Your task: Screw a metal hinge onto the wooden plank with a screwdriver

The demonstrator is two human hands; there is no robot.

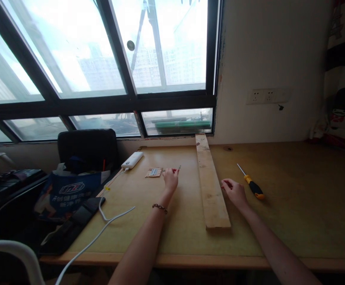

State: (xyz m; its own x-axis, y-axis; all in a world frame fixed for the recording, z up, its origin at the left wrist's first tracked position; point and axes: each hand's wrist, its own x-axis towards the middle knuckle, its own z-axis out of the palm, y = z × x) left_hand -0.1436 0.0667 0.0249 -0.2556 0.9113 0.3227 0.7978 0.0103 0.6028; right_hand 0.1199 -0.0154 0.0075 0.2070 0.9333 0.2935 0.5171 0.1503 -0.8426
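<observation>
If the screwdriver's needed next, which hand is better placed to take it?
Probably the right hand: it's close to the screwdriver, on the same side of the wooden board. The left hand is on the other side.

A window (101, 71), sockets (269, 96), printed fabric (344, 75) suggest a home

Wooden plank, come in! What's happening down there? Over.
Left hand left of plank. Right hand beside plank's right edge. Plank flat on table. Screwdriver farther right.

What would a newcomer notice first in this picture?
Probably the long, pale wooden plank on the yellowish tabletop, between the left hand and right hand. Bright, black-framed glass windows fill the upper left; a yellow-and-black screwdriver lies right of the plank.
</observation>
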